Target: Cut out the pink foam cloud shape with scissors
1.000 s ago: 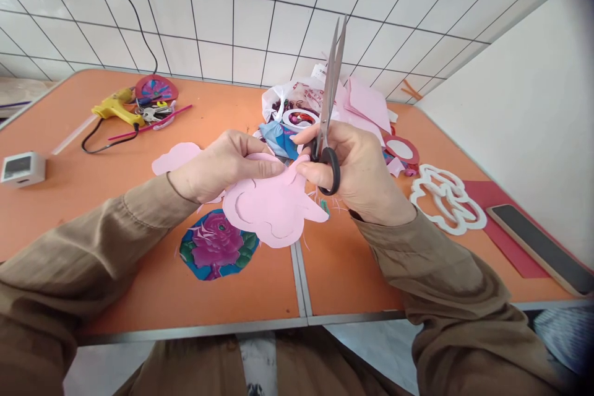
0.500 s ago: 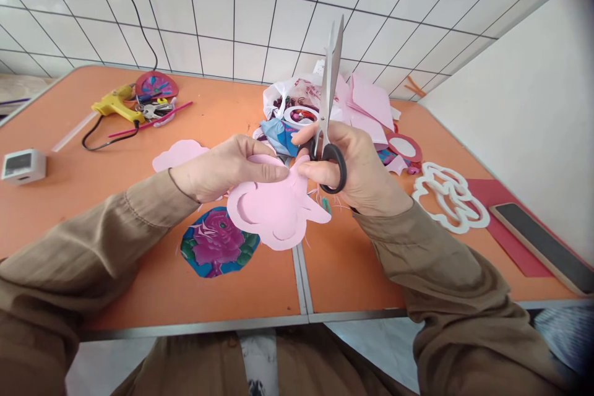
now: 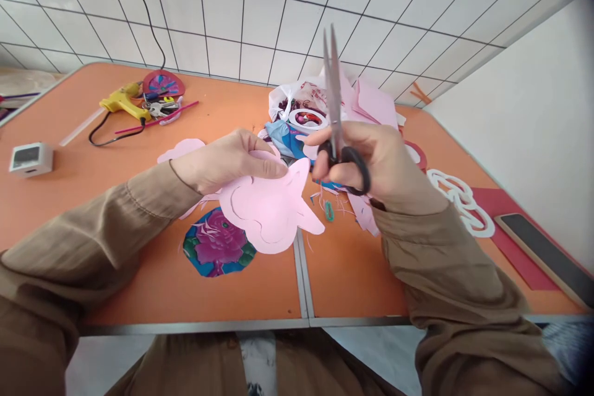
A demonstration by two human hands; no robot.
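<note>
My left hand (image 3: 236,164) pinches the upper edge of a pink paper cutout (image 3: 269,210), which has a scalloped outline, curved slits and a strip sticking out at its right. In my right hand (image 3: 385,164) are black-handled scissors (image 3: 335,93), blades pointing up and slightly parted, away from the paper. My fingers are in or around the handle loops. Below the cutout lies a rose-printed piece (image 3: 218,244) with a blue and green edge, partly covered. Another pink paper shape (image 3: 183,150) sits behind my left wrist.
A yellow glue gun (image 3: 124,105) and a small white device (image 3: 31,159) are at the left. A plastic bag of craft materials (image 3: 297,99) and folded pink paper (image 3: 378,105) stand by the wall. White cutout outlines (image 3: 464,201), red paper and a phone (image 3: 547,253) lie at right.
My right hand has let go of the pink paper and moved right with the scissors. My left hand still holds the cutout, which has tilted slightly.
</note>
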